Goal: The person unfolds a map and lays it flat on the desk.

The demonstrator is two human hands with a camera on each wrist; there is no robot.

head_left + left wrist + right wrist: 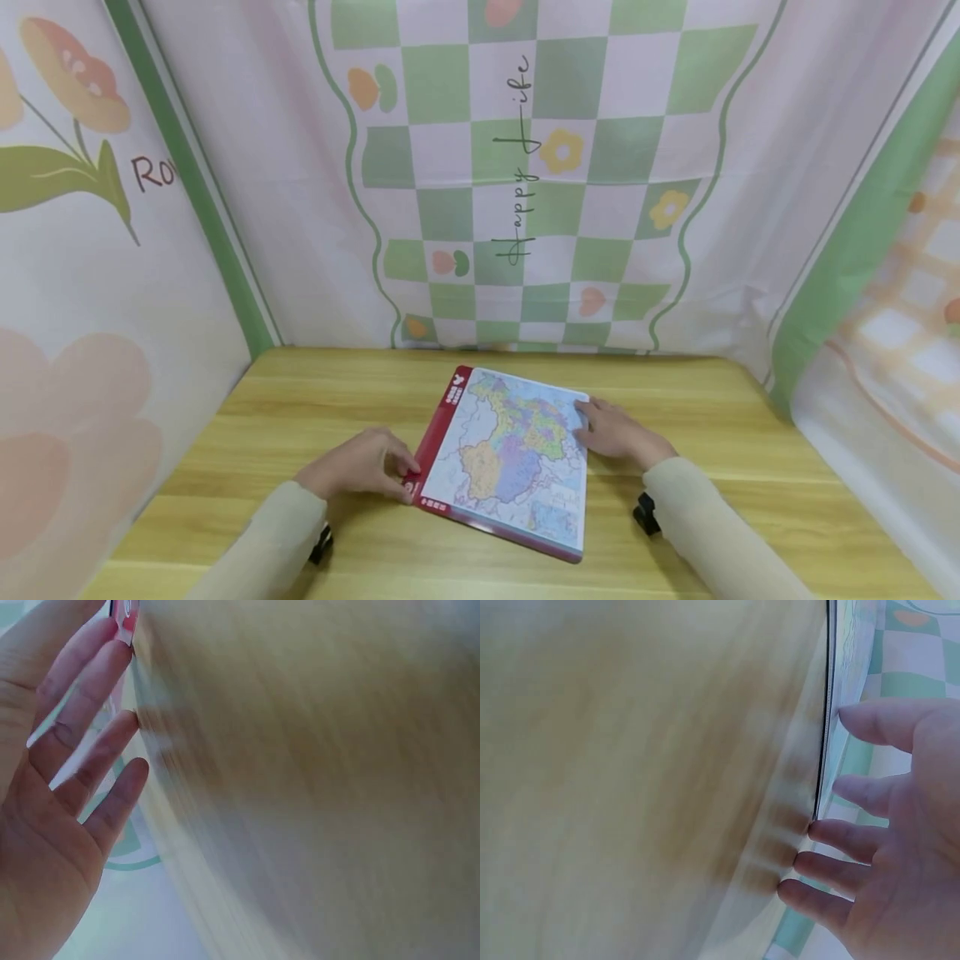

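Observation:
A flat rectangular map board (517, 458) lies turned at a slant on the wooden table. Coloured regions cover its face, and a red band with white print runs down its left side. At the band's lower end, my left hand (363, 467) touches the edge with thumb and forefinger. In the left wrist view, the fingers of that hand (82, 742) are spread and mostly straight beside a bit of red edge. My right hand (618, 429) rests at the board's upper right edge. The right wrist view shows its thumb and forefinger by the thin edge, the other fingertips at the tabletop.
The wooden table (675, 533) reaches back to a hanging cloth (502, 167) with green and white checks. Patterned cloth also hangs along the left and right sides. Each wrist carries a small black device, the right one (646, 514) showing below the sleeve.

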